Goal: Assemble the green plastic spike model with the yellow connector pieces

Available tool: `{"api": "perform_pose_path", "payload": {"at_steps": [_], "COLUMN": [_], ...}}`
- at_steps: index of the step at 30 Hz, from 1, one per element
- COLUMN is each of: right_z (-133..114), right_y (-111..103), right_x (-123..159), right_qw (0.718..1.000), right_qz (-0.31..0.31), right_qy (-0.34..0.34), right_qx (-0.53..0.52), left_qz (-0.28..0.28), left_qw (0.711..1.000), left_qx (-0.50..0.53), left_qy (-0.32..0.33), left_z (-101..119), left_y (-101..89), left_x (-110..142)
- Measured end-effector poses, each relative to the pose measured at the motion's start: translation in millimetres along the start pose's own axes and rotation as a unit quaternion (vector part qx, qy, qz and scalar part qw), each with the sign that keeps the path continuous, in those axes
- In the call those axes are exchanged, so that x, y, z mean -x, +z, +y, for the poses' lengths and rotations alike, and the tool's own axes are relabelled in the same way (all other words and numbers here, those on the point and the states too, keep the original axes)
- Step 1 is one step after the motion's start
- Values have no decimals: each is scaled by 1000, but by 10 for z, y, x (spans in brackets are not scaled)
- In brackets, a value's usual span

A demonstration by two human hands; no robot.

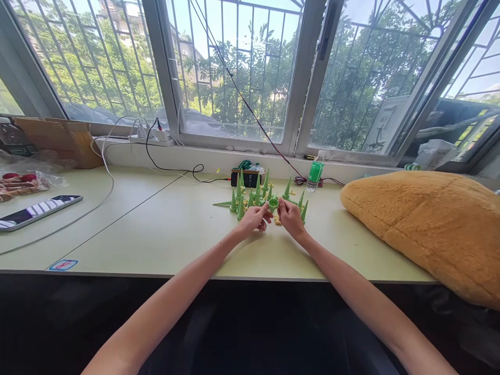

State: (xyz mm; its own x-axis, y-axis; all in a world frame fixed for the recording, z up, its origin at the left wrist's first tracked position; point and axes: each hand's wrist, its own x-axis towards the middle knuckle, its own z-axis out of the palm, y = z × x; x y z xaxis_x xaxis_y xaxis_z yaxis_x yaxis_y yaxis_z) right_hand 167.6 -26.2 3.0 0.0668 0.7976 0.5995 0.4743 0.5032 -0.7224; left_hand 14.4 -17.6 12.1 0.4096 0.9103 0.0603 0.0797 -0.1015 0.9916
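Note:
Between my two hands is a green plastic cone (273,203), its round hollow end turned toward me. The fingers of my left hand (255,217) pinch its left side. My right hand (290,214) grips it from the right with thumb and fingers closed. Just beyond my hands stand several pointed green cones (233,202), most of them upright on the table, and one green cone (222,203) lies on its side to the left. Small yellow pieces (277,221) are scattered among the cones and below my hands.
A dark device with a lit screen (245,179) stands behind the cones. To its right is a green-labelled bottle (314,173). A large tan plush cushion (425,224) covers the table's right side. On the left lie a phone (41,212) and a white cable (111,182).

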Motion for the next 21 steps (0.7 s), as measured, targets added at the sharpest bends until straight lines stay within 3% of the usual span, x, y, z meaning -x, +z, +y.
{"api": "perform_pose_path", "payload": {"at_steps": [8,14,21], "right_z": [-13,-1,10], "right_y": [16,3,-11], "right_x": [14,15,11], "right_qw": [1000,999,1000], "right_qz": [-24,-33,-27], "right_qy": [-16,-15,-6], "right_qx": [-12,-23,6], "left_qz": [-68,-68,-83], "left_qw": [987,985,988], "left_qx": [138,152,132], "left_qy": [-49,-51,-4], "left_z": [30,35,42], "left_y": [-28,-44,-52], "left_x": [2,-4,27]}}
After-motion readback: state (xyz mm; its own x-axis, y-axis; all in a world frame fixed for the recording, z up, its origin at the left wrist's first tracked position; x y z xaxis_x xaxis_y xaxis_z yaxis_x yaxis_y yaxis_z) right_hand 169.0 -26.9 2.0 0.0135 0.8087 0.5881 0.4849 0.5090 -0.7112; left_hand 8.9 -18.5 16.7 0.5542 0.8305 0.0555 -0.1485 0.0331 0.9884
